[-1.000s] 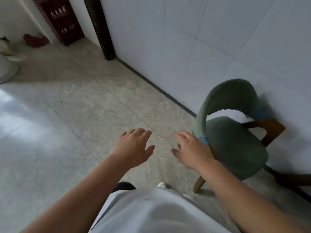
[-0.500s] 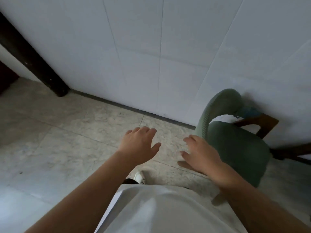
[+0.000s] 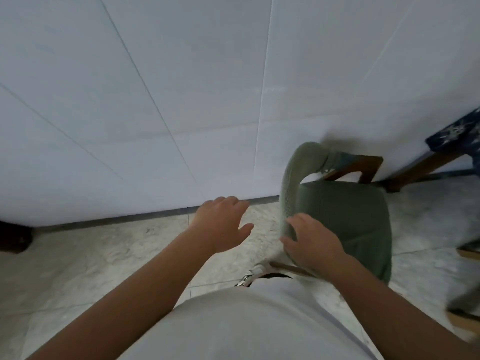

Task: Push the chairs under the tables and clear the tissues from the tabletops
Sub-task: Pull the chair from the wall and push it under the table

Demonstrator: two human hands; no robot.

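A green upholstered chair [image 3: 345,216] with a curved backrest and brown wooden frame stands close to the white wall, at centre right. My right hand [image 3: 311,240] rests against the lower end of its green backrest, fingers spread over it, not closed around it. My left hand [image 3: 222,222] hovers open over the floor just left of the chair, touching nothing. A table corner with a dark blue patterned cloth [image 3: 457,133] shows at the right edge. No tissues are in sight.
A white tiled wall [image 3: 181,100] runs across the view with a dark baseboard. Brown wooden table legs [image 3: 426,167] stand right of the chair. Another chair's legs [image 3: 465,307], blurred, show at the lower right. Pale marble floor [image 3: 104,255] lies to the left.
The view has swung right toward the wall and the chair. My right hand has come onto the chair's backrest; my left hand stays open beside it. The table corner has come into view.
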